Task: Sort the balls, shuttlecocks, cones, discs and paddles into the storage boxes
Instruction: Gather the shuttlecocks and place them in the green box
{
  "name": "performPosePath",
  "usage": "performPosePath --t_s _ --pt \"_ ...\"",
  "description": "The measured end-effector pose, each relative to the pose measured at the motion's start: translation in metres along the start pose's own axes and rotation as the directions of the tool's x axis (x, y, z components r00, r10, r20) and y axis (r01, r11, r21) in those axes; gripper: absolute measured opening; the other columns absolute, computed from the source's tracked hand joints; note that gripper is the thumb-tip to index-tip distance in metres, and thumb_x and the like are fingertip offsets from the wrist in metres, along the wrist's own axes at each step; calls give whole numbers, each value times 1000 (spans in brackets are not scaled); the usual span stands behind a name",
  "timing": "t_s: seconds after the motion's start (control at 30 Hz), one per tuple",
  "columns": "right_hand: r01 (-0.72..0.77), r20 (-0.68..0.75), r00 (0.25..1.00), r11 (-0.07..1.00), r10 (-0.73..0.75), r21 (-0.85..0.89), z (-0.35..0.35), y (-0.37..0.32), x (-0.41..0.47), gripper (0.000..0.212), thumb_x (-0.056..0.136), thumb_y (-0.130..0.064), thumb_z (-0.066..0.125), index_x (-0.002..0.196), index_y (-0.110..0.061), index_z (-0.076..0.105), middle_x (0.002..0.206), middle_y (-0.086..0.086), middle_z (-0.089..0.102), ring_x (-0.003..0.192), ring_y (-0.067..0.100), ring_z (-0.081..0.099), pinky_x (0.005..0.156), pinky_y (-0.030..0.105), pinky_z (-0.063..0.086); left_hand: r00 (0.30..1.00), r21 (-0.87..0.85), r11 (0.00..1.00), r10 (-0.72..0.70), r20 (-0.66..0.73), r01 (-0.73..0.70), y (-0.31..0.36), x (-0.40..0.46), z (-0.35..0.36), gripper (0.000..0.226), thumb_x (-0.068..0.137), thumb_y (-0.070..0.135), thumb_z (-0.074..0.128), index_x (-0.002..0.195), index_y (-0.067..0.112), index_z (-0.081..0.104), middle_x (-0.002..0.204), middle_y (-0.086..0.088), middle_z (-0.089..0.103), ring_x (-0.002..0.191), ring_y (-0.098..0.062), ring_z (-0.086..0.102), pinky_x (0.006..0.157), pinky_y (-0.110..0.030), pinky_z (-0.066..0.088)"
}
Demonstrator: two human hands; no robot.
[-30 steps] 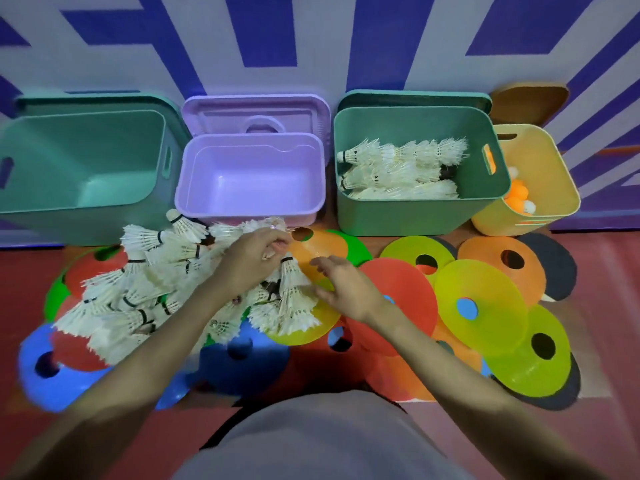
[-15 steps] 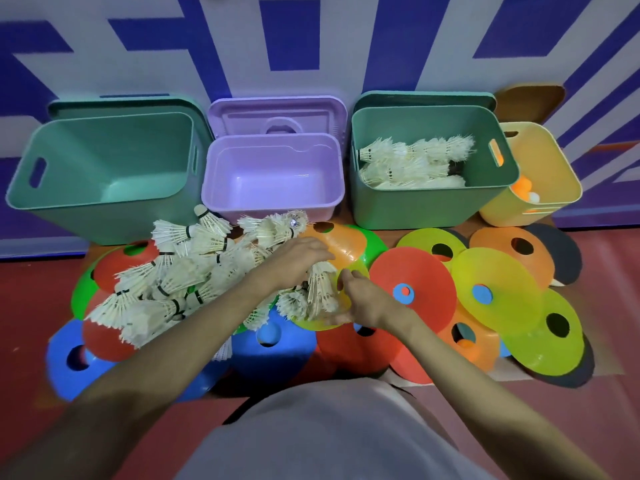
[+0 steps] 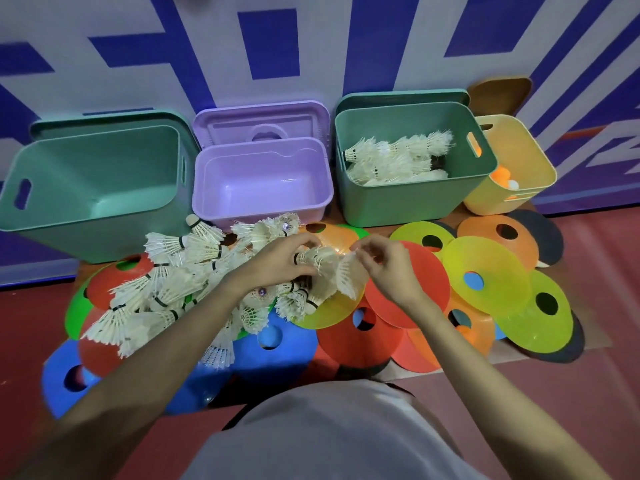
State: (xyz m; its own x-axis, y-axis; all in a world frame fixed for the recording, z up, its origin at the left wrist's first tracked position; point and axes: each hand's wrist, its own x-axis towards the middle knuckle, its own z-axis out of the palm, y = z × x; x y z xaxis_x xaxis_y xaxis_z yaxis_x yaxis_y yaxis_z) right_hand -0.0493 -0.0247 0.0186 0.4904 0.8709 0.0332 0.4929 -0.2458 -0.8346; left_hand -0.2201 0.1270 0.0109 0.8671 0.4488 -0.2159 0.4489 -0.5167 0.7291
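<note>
From the head view, your left hand [image 3: 277, 263] grips a short stack of shuttlecocks [image 3: 320, 263] by the cork end, while your right hand [image 3: 388, 265] pinches the feather skirt of one at that stack's end. Both hands are above the loose shuttlecock pile [image 3: 166, 289] lying on coloured discs [image 3: 485, 271]. More shuttlecocks lie in the right green box [image 3: 415, 199]; the purple box [image 3: 263, 188] stands beside it.
</note>
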Motion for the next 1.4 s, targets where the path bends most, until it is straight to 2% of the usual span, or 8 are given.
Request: performPosePath --t_s 0.23,0.43,0.53,0.73,0.9,1.03,1.13,1.4 --pt "-269 17 958 880 285 393 -3 -17 16 18 84 8 62 74 -8 64 60 6 59 46 1 54 52 17 48 980 -342 923 -136 144 178 26 -27 -5 49 83 46 55 128 49 38 134 18 46 118 -5 50 94 -30 45" --pt "-358 77 929 827 362 434 8 -33 26 12 81 4 68 72 -4 67 63 7 61 49 5 55 52 17 48 985 -457 872 -160 70 174 31 -35 0 73 96 42 51 153 33 6 147 26 7 129 6 11 104 -22 16" --pt "-369 138 928 798 346 478 12 -41 29 1 82 4 67 82 3 68 67 8 62 49 3 56 51 15 48 984 -463 874 -175 -12 150 32 -36 0 73 94 42 50 153 28 10 152 20 10 136 3 12 105 -18 18" --pt "-366 245 927 819 282 441 20 -40 33 20 94 -17 58 94 -1 70 74 6 64 56 7 58 53 19 47 961 -520 844 -238 -144 131 19 -46 -2 69 89 40 60 148 26 27 149 18 25 135 2 20 106 -22 24" --pt "-296 215 935 955 283 28 39 -3 37 21 96 -16 50 103 -2 64 88 14 68 69 21 61 62 28 46 926 -601 785 -324 -195 148 5 -57 3 72 92 38 57 152 24 20 153 14 21 131 5 17 104 -22 23" --pt "-153 423 848 912 319 -381 58 29 31 43 90 -15 60 130 -1 51 117 15 61 103 28 59 79 28 43 912 -617 773 -348 -215 149 3 -60 1 82 82 52 60 151 25 25 153 16 22 137 0 20 108 -25 24" --pt "-88 474 826 900 305 -426 70 33 25 47 91 -17 57 134 -1 47 127 16 57 113 29 56 87 29 43 902 -608 778 -365 -232 158 3 -59 0 87 78 64 63 150 29 27 156 12 24 141 -5 22 116 -35 23" --pt "-10 415 889 913 194 -407 60 33 19 32 82 -4 53 112 0 63 106 17 67 97 31 62 74 30 45 901 -537 827 -349 -259 166 11 -48 4 80 81 57 64 147 26 31 154 7 30 140 -7 25 115 -34 25"
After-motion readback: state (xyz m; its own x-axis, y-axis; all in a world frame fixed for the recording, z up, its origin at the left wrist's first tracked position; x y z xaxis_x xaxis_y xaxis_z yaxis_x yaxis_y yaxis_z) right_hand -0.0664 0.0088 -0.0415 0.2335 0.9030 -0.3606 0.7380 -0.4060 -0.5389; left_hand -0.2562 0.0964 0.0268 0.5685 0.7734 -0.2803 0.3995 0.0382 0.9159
